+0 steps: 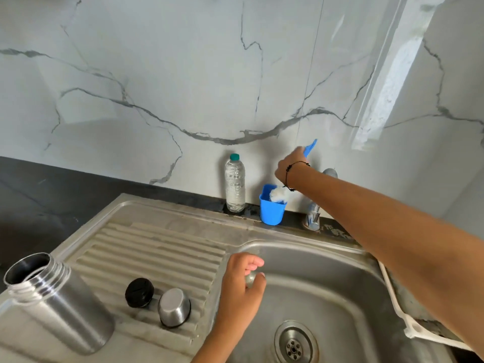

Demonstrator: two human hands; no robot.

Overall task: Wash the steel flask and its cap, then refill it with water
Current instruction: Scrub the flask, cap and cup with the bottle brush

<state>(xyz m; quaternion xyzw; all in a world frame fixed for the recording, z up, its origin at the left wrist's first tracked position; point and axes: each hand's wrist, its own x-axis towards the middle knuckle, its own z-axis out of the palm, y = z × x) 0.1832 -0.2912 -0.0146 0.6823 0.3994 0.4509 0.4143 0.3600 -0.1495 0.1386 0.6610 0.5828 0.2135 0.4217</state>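
— Flask [55, 302] position? 
— It lay open-mouthed on the drainboard [146, 247] at the left, with its black stopper [139, 292] and steel cap [174, 307] side by side just to its right.
— Hands? 
— The right hand [290, 169] gripped a blue-handled brush [309, 149], whose white head sat in a blue cup [271, 210] near the faucet [313, 216]. The left hand [242, 286] pinched a small steel piece [250, 279] over the sink basin [327, 284]; what it was, I could not tell.

left grip [242, 281] — curled, pinching | right grip [292, 166] — arm outstretched, clenched
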